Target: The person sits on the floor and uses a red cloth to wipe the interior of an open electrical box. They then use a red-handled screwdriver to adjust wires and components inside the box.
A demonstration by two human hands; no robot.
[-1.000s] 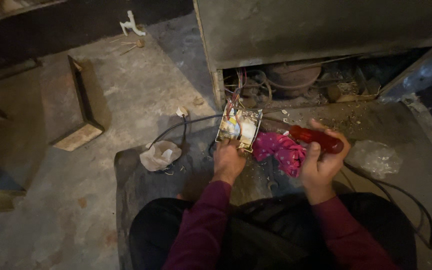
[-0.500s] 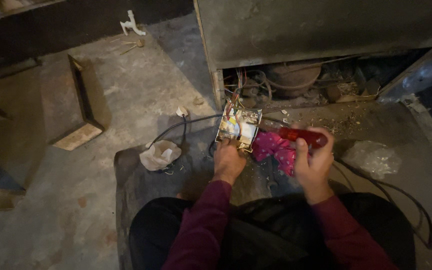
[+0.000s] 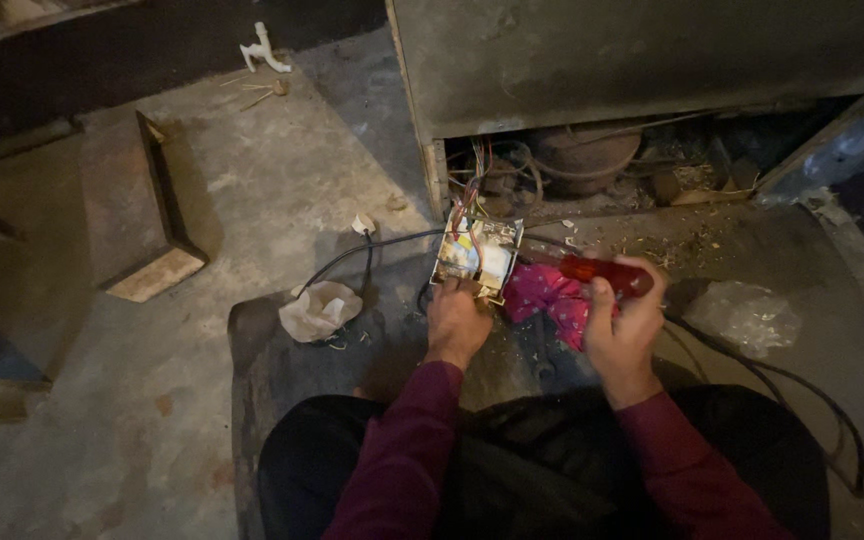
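Nearest the camera are the person's dark-trousered legs and two maroon sleeves, seated on a dark mat (image 3: 252, 400) spread over the concrete floor (image 3: 282, 170).

The left hand (image 3: 455, 322) reaches forward and its fingers close on the near edge of a small open electrical box (image 3: 479, 256), a pale unit with coloured parts and wires inside, propped up at the foot of the appliance. The right hand (image 3: 624, 330) is wrapped around the red handle of a screwdriver (image 3: 604, 272), which lies roughly level and points left toward the box; whether its tip touches the box cannot be told.

Between the two hands, just below the screwdriver, lies a crumpled pink cloth (image 3: 549, 298). To the left of the left hand, on the mat's edge, sits a crumpled piece of pale paper (image 3: 320, 308). A black cable (image 3: 372, 250) runs from there toward the box. Right of the right hand lies a clear plastic bag (image 3: 747, 315), with another black cable (image 3: 812, 395) looping past it.

Farther off, the open base of a large metal appliance (image 3: 652, 60) shows tangled wires (image 3: 482, 175) and a round dark compressor (image 3: 582, 160) amid debris. At far left a wooden block (image 3: 147, 225) rests on the floor, and a small white fitting (image 3: 262, 50) lies near the far wall.
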